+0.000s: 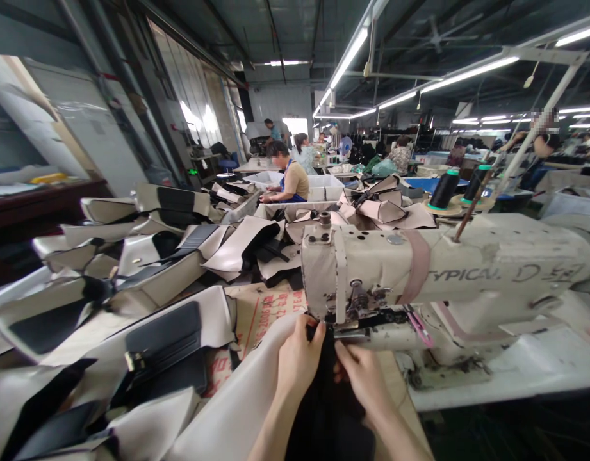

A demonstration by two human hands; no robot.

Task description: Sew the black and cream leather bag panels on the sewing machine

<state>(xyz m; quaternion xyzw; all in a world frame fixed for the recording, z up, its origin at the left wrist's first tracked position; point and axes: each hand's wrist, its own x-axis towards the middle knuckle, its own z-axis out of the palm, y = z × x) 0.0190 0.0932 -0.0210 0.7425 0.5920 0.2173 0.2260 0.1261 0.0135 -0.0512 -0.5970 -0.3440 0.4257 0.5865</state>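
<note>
A cream and black leather bag piece (237,394) lies under the head of a sewing machine (362,256). My left hand (299,355) is closed on its edge close to the presser foot, with thumb and fingers pinching. On the other side of the black part, my right hand (359,368) is closed on the dark material (328,416) just below the machine's narrow arm. Its fingertips are partly hidden by that material. The needle and the stitched spot are too small and shaded to make out. Pink-handled snips or a similar pink tool (421,328) hang on the machine.
Several cream and black bag pieces (160,275) are heaped at the left and behind the machine. Black thread cones (444,189) stand above it. A co-worker (295,179) sits ahead beside white bins (323,191). Printed brown board (261,314) lies under the work.
</note>
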